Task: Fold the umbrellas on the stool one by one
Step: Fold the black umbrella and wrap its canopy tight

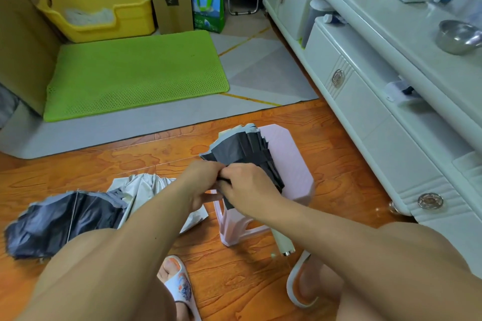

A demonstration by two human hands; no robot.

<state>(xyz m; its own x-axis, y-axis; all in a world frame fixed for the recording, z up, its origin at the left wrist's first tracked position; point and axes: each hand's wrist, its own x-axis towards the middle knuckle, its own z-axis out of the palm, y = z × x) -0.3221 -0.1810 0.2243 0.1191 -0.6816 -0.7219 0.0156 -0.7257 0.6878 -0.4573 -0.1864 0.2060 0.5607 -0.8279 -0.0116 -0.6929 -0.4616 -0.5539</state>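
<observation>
Both hands meet over the pink stool [292, 164]: left hand [202, 180] and right hand [247, 185] each have fingers curled, pinching the dark strap end of the black umbrella [247, 154], which lies bundled across the stool top with its cream handle [283, 242] hanging toward the person. A second umbrella [78, 214] sprawls unfolded on the wooden floor [339, 164] to the left, not on the stool. Risk from here looks like the pleats springing loose if the strap slips, since the bundle sits near the stool edge and could slide off too.
</observation>
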